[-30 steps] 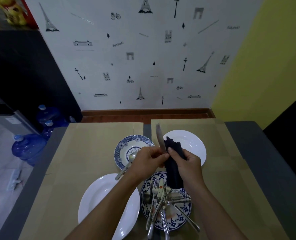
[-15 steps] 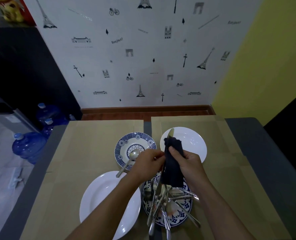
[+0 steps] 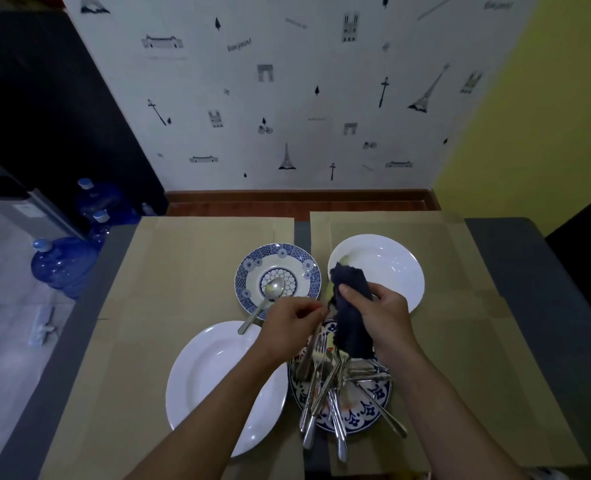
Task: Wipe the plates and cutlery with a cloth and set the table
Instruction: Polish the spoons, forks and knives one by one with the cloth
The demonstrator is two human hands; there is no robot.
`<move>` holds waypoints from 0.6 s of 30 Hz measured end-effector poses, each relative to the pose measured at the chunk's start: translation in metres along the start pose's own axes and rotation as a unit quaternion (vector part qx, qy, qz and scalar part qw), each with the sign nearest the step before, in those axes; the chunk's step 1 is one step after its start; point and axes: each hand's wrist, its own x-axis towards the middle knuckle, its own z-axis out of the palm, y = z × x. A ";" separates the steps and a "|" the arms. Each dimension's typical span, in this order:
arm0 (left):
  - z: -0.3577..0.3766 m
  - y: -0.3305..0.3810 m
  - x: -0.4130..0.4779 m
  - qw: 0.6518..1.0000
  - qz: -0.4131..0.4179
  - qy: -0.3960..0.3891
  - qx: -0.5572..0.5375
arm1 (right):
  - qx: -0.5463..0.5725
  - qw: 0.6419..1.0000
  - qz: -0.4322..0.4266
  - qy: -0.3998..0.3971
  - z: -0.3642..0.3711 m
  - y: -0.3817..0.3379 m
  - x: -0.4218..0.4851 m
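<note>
Hands (image 3: 342,318) around dark cloth (image 3: 351,317) and knife (image 3: 332,292).

Glossy white ceramic plates (image 3: 217,382) are gleaming; polished metal cutlery (image 3: 325,389) is shining; dark matt cloth (image 3: 351,317) and matt brown cardboard (image 3: 183,258) are showing.

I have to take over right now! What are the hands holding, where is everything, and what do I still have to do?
Right hand: grips the dark cloth, wrapped round a knife.
Left hand: pinches the knife's handle end.
One spoon rests on the far patterned plate.
Remaining cutlery is piled on the near patterned plate.
Two white plates are bare.
Left: finish the knife, wipe the pile, set places.
</note>
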 end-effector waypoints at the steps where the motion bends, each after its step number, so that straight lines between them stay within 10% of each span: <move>1: -0.003 -0.004 0.003 1.000 -0.013 0.016 0.004 | 0.010 1.000 0.013 0.006 0.000 0.004 0.000; 9: -0.032 -0.048 0.037 0.979 -0.097 0.102 0.149 | 0.061 0.996 0.054 0.026 -0.005 0.011 -0.001; 18: -0.032 -0.083 0.071 0.956 -0.133 0.009 0.261 | 0.059 0.995 0.073 0.044 -0.014 0.016 0.005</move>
